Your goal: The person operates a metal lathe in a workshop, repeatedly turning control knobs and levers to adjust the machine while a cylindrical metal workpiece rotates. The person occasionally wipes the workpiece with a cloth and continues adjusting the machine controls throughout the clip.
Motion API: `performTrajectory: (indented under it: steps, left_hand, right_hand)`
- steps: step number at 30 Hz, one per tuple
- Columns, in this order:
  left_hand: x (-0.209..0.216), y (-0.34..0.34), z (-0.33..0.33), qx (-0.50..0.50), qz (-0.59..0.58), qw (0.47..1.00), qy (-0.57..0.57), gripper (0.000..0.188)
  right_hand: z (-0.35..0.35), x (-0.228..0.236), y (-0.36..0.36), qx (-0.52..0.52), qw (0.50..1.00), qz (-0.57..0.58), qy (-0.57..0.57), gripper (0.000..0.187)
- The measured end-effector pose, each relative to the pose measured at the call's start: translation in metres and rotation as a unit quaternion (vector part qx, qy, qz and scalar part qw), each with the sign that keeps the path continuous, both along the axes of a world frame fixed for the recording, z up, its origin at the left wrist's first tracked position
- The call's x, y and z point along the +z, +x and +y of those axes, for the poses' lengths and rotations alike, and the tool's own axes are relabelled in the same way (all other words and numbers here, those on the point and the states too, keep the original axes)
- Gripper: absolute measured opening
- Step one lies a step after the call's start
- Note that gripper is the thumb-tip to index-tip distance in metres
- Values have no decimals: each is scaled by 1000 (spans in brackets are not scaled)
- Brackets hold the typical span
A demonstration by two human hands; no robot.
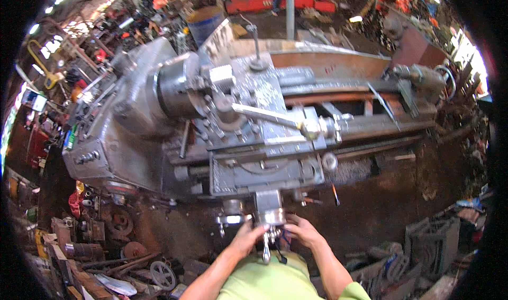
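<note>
A metal lathe fills the middle, with its chuck point(179, 85) on the left and its tool post point(228, 112) beside it. A long lever point(267, 116) sticks out rightward from the tool post. At the front of the carriage is the cross-slide crank point(271, 231), with a round dial collar point(271, 216) and a shiny grip pointing down toward me. My left hand point(244, 238) closes on the crank's left side, thumb against its hub. My right hand point(305, 232) curls in at its right side. The fingertips of both are partly hidden and slightly blurred.
The carriage handwheel point(233, 219) sits just left of the crank. A tailstock point(423, 80) stands at the bed's far right end. Scrap metal and wheels point(162, 275) lie at lower left; a grey metal frame point(434, 244) is at lower right. An upright pole point(290, 11) rises behind.
</note>
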State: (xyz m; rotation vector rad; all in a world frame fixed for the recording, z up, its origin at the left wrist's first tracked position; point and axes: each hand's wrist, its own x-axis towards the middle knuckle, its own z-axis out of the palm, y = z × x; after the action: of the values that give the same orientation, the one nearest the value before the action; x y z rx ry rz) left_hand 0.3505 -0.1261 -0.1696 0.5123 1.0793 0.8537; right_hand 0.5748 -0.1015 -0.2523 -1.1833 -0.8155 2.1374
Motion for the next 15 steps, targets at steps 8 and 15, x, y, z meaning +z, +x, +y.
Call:
performTrajectory:
  steps: [8,15]
  left_hand:
    - [-38,-46,-46,3,28,995,-94,63]
    - [-68,-91,-102,-76,345,911,-212,80]
  right_hand:
    - [46,-128,134,-87,825,-557,29,73]
    - [75,-180,167,-34,808,-587,-39,90]
